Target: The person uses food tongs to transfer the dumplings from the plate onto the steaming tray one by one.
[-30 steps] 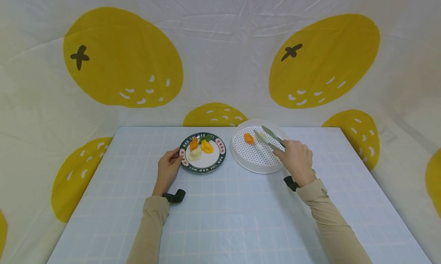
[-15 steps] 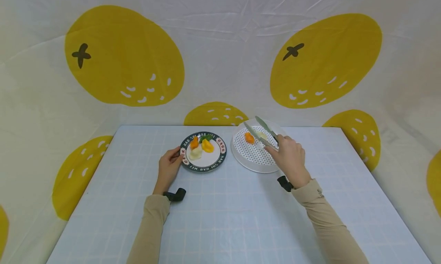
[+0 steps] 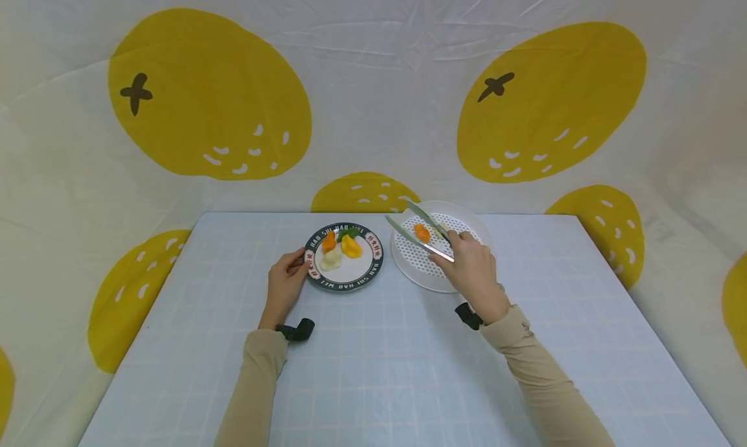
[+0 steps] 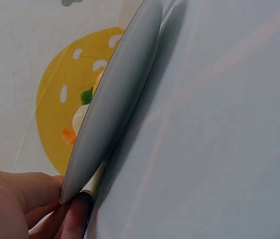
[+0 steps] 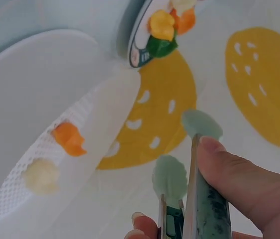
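My left hand (image 3: 286,285) pinches the left rim of a round plate (image 3: 344,286) with a dark green lettered border. In the left wrist view the thumb lies on one face of the plate (image 4: 115,99) and fingers behind it. Orange, yellow, cream and green dumpling-like pieces (image 3: 351,248) sit on it. My right hand (image 3: 471,273) grips metal tongs (image 3: 439,252) with pale green tips, spread apart with nothing between them. They hang over a white perforated steamer tray (image 3: 415,260), which holds an orange piece (image 5: 69,138) and a cream piece (image 5: 41,177).
A pale blue checked cloth (image 3: 367,356) covers the table. Close behind its far edge hangs a white curtain (image 3: 379,109) printed with large yellow fruit. Plate and tray stand side by side near that edge, with a narrow gap between.
My right hand has moved left over the tray, taking the spread tongs with it, so their tips are nearer the plate. My left hand keeps hold of the plate.
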The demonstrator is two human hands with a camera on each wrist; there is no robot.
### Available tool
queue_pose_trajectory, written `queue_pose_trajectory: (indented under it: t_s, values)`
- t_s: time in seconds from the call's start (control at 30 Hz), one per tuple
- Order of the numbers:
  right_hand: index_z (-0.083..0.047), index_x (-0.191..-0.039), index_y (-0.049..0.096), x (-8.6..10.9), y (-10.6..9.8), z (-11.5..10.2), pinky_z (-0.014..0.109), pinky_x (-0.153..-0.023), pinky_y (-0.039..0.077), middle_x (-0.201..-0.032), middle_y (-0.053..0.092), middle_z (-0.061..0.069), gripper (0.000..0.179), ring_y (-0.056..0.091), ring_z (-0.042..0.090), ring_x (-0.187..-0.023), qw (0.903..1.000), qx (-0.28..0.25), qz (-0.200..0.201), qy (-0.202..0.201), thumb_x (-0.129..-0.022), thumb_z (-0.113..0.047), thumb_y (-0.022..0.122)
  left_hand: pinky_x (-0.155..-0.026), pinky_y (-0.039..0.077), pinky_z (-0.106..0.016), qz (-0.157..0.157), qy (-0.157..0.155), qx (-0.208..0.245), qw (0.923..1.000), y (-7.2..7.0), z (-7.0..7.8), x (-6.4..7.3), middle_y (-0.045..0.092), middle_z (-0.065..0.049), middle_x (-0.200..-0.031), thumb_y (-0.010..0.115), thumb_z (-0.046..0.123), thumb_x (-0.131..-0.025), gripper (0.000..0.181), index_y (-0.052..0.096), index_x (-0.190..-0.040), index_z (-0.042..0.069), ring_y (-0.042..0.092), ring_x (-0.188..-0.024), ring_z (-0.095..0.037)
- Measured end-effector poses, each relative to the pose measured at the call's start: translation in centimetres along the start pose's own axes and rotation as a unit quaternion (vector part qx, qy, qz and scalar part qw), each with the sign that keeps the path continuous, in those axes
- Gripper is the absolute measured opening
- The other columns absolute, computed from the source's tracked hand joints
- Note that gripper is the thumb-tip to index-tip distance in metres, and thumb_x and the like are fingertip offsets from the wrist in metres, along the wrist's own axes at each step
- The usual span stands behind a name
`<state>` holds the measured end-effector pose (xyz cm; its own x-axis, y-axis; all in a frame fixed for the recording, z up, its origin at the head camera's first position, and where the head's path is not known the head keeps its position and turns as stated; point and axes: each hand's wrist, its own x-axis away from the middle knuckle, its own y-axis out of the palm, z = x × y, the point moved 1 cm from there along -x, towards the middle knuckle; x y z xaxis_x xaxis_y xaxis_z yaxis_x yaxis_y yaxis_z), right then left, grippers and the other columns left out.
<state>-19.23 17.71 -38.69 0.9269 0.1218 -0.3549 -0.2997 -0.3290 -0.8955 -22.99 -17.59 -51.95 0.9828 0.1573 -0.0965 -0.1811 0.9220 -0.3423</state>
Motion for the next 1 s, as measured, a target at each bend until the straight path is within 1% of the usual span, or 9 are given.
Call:
queue_pose_trajectory:
  t_s: [0.1,0.23,0.33,0.47,0.53,0.63,0.77,0.9,1.0]
  values:
    - [0.005,-0.112,0.066,0.2,0.4,-0.7,0.046,-0.048,0.052,-0.090,0.064,0.021,0.055,0.060,0.034,-0.064,0.9998,0.002,0.006,-0.021,-0.077,-0.032,0.086,-0.092,0.052,-0.024,0.002,0.003,0.002,1.0000,0.0,-0.1,0.0,0.061,-0.011,-0.124,0.064,0.012,-0.098,0.041,0.058,-0.137,0.006,0.058,-0.108,-0.021]
    - [0.004,-0.111,0.068,0.5,0.9,-1.4,0.045,-0.047,0.051,-0.092,0.064,0.020,0.054,0.060,0.033,-0.060,0.9989,-0.002,0.017,-0.043,-0.075,-0.031,0.088,-0.092,0.052,-0.024,0.002,0.001,0.005,1.0000,0.0,-0.2,0.0,0.061,-0.011,-0.123,0.064,0.012,-0.097,0.040,0.059,-0.137,0.006,0.058,-0.108,-0.021]
    - [0.003,-0.111,0.069,0.5,1.4,-2.0,0.043,-0.047,0.050,-0.092,0.064,0.019,0.054,0.058,0.030,-0.059,0.9987,-0.004,0.016,-0.048,-0.075,-0.032,0.088,-0.093,0.052,-0.027,0.000,-0.005,0.005,1.0000,0.0,-0.2,0.0,0.061,-0.011,-0.124,0.064,0.012,-0.098,0.041,0.058,-0.138,0.007,0.057,-0.109,-0.021]
    - [0.001,-0.110,0.069,0.5,2.1,-2.6,0.039,-0.046,0.047,-0.091,0.064,0.016,0.053,0.056,0.027,-0.058,0.9990,0.000,-0.001,-0.044,-0.075,-0.035,0.087,-0.094,0.052,-0.029,-0.001,-0.011,0.004,0.9999,0.1,-0.1,-0.1,0.061,-0.010,-0.125,0.064,0.013,-0.098,0.041,0.058,-0.138,0.008,0.057,-0.109,-0.021]
    - [0.000,-0.111,0.069,0.5,2.4,-3.0,0.036,-0.044,0.046,-0.091,0.064,0.016,0.054,0.054,0.025,-0.057,0.9990,-0.001,-0.009,-0.043,-0.076,-0.036,0.086,-0.094,0.052,-0.027,-0.001,-0.011,0.003,0.9999,0.1,-0.1,-0.1,0.061,-0.010,-0.125,0.064,0.013,-0.098,0.041,0.058,-0.138,0.008,0.057,-0.109,-0.020]
    - [0.000,-0.111,0.069,0.5,2.8,-3.5,0.033,-0.043,0.044,-0.093,0.064,0.015,0.053,0.053,0.022,-0.057,0.9987,-0.003,-0.015,-0.049,-0.076,-0.035,0.087,-0.090,0.051,-0.021,-0.001,-0.005,0.004,1.0000,0.0,0.0,-0.1,0.061,-0.010,-0.124,0.064,0.012,-0.097,0.041,0.058,-0.138,0.007,0.057,-0.108,-0.020]
    - [-0.003,-0.110,0.070,0.6,3.5,-4.1,0.035,-0.042,0.045,-0.092,0.065,0.012,0.049,0.055,0.023,-0.057,0.9980,0.008,-0.015,-0.062,-0.076,-0.033,0.087,-0.086,0.050,-0.013,0.000,0.007,0.010,0.9999,0.0,-0.1,-0.1,0.062,-0.011,-0.123,0.064,0.011,-0.097,0.040,0.059,-0.136,0.005,0.058,-0.107,-0.020]
    - [-0.005,-0.105,0.070,0.8,4.2,-4.5,0.037,-0.042,0.045,-0.087,0.063,0.010,0.043,0.056,0.026,-0.056,0.9971,0.023,-0.014,-0.071,-0.076,-0.032,0.086,-0.086,0.049,-0.012,0.000,0.016,0.011,0.9998,0.0,-0.1,-0.1,0.062,-0.013,-0.122,0.064,0.009,-0.097,0.040,0.059,-0.136,0.004,0.058,-0.107,-0.022]
    - [-0.004,-0.105,0.070,0.9,4.7,-4.8,0.036,-0.041,0.045,-0.084,0.061,0.009,0.042,0.056,0.025,-0.056,0.9967,0.022,-0.018,-0.076,-0.077,-0.031,0.086,-0.085,0.049,-0.012,0.002,0.023,0.011,0.9997,-0.1,-0.2,-0.1,0.062,-0.015,-0.122,0.064,0.007,-0.096,0.040,0.059,-0.136,0.002,0.059,-0.107,-0.023]
